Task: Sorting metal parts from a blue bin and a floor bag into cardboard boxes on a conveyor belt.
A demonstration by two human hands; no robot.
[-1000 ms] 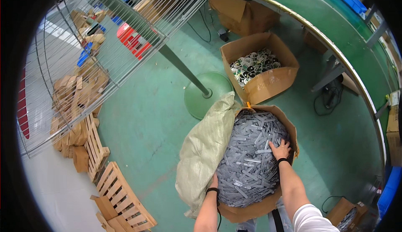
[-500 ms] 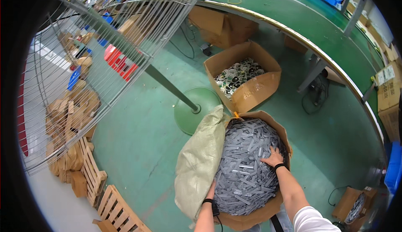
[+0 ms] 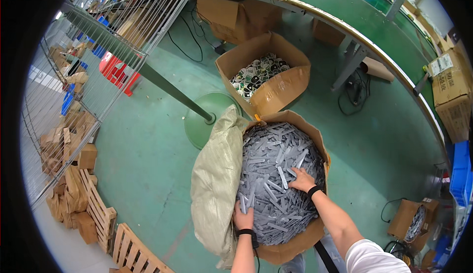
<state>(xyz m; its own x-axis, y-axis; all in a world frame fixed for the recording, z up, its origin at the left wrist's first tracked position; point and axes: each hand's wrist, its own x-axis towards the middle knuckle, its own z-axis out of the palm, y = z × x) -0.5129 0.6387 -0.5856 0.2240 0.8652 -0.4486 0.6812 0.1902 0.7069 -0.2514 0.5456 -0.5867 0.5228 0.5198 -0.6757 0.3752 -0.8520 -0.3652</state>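
While sacking (image 3: 214,174) drapes left, cartons (image 3: 266,76) crowd beyond.

One head-worn fisheye view looks steeply down from standing height onto a full cardboard box (image 3: 283,184) on the green floor (image 3: 148,159), forearms entering from the lower edge; rim edges bend.

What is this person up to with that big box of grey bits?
A person leans over a large open cardboard box heaped with flat grey plastic strips. The right hand lies spread on top of the heap; the left hand is at its near edge, beside a pale woven sack draped over the box's side.
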